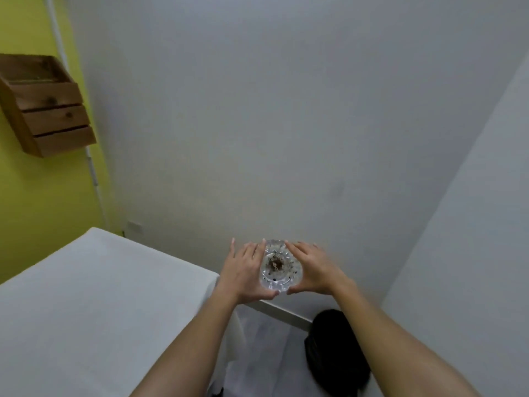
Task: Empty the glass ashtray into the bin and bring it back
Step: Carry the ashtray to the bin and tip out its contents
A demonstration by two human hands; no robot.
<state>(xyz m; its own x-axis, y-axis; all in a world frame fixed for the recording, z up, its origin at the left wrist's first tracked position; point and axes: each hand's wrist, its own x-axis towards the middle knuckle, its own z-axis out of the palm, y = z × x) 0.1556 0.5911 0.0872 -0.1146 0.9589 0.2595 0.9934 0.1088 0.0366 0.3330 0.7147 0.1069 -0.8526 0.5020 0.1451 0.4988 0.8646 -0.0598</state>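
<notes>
ashtray [280, 267], ash inside, clamped level between left hand [246, 270] and right hand [313, 269]; black bin [335, 359] at five o'clock. best kept level until directly above.

The dark bin [335, 359], below the right grip [313, 269], is half hidden by the right forearm, its opening unseen. The glass ashtray [280, 266] has both sides covered by the grips; its brown contents are too blurred to identify. The wooden box [45, 106], far upper left of the left grip [246, 272], is cut by the edge.
</notes>
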